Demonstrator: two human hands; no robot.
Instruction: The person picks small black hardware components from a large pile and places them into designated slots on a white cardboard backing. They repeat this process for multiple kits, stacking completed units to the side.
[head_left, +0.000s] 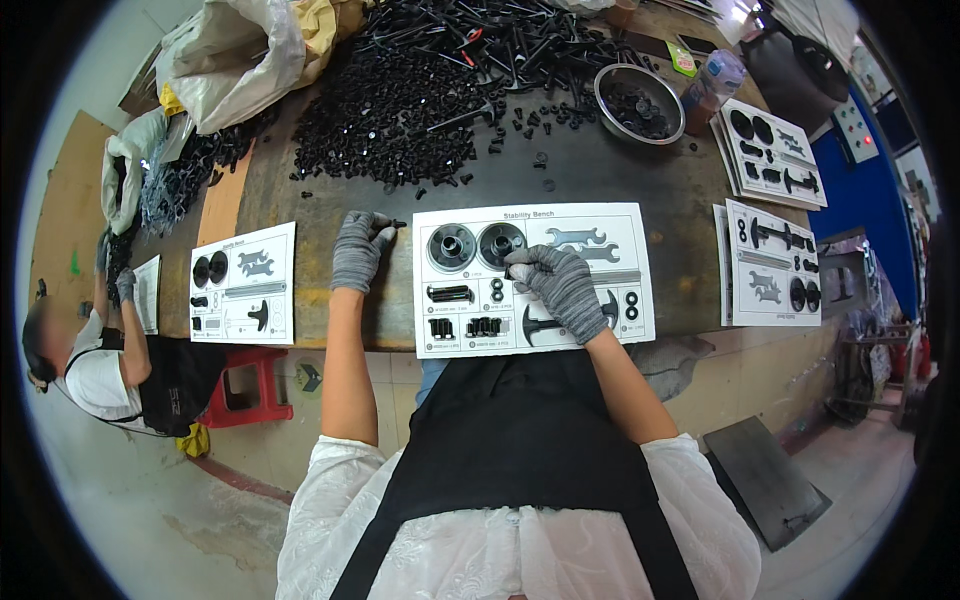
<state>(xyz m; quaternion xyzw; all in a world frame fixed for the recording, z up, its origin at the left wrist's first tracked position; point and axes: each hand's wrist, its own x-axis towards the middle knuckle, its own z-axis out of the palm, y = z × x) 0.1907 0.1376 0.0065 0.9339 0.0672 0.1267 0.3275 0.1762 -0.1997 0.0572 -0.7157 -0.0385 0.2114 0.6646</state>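
Fingers [520, 268] of the gloved right hand [562, 290] curl loosely, touching the parts sheet [530, 278] on the table [380, 205]; left hand [358, 250] pinches a small black part [397, 224] below the black parts heap [400, 110].

I see a dark workbench [600, 170]; a red stool [245, 385] beneath its left end, grey concrete floor [150, 510] below.

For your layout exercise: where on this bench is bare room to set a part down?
Bare bench lies between the parts pile, the bowl and the centre sheet. A strip shows between the left sheet and left hand. The back is crowded.
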